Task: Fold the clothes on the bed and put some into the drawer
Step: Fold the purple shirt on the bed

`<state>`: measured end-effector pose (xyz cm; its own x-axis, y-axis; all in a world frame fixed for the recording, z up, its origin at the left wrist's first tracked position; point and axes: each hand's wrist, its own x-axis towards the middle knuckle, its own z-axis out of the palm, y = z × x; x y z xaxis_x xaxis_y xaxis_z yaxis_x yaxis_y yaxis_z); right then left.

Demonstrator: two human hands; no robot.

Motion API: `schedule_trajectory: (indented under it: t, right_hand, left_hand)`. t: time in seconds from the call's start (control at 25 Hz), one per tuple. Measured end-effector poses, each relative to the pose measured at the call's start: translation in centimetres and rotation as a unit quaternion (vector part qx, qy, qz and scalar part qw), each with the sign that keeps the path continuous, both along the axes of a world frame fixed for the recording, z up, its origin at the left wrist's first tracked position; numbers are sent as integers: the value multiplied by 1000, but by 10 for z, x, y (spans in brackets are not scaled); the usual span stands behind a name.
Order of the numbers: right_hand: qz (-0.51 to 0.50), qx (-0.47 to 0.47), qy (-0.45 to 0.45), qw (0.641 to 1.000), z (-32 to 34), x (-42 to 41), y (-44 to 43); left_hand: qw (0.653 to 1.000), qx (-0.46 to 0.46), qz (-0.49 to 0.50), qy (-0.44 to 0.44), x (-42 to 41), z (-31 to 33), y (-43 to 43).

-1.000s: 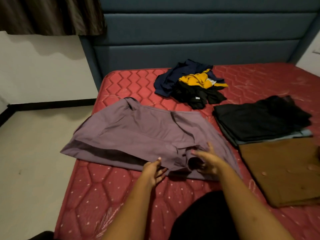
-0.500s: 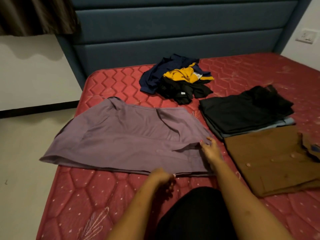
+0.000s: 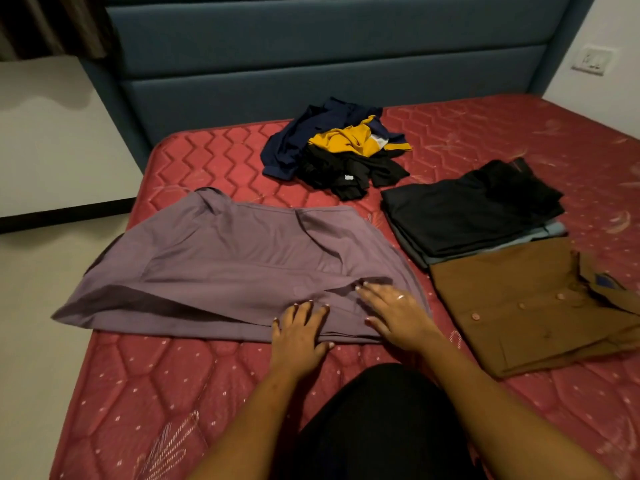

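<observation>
A purple garment lies spread across the left half of the red mattress, its left side hanging past the bed's edge. My left hand rests flat with fingers spread on its near hem. My right hand, with a ring on it, lies flat on the garment's right corner, close beside the left hand. Neither hand grips cloth. A folded brown shirt lies to the right. Behind it sits a folded stack of black clothes.
A loose heap of navy, yellow and black clothes lies near the blue padded headboard. The floor runs along the bed's left side. A wall socket is at the upper right. No drawer is in view.
Both hands let go of the purple garment's near hem and now press flat on it. The hem lies smoother. The camera view shifted slightly.
</observation>
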<state>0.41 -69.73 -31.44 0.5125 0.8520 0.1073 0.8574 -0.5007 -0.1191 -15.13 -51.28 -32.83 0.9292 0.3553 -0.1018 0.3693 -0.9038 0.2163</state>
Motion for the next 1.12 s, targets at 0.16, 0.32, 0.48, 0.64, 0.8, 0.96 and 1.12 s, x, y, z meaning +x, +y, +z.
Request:
schedule_trajectory:
  t: [0.16,0.32,0.48,0.64,0.8,0.96,1.12]
  right_hand:
    - [67,-198,44,977,-1,-10,5]
    - [40,-207,38,977,6,-10,10]
    - [55,-212,53,974,12,-7,13]
    - [77,-217,58,971,17,1,21]
    - [94,-252,61,961,13,5,6]
    - [74,-275,66,956,18,-1,4]
    - [59,-250,34,966,25,-1,1]
  left_hand:
    - [998,54,-12,-14,-17,3,29]
    - [996,83,16,-12,-29,4,68]
    - [994,107,32,-8,-42,10,94]
    - [984,165,3,-65,-43,7,96]
    - [982,161,-37,-96,-49,-2,84]
    - [987,118,-19,-106,-51,-1,78]
    - [987,128,-64,-74,-44,11,90]
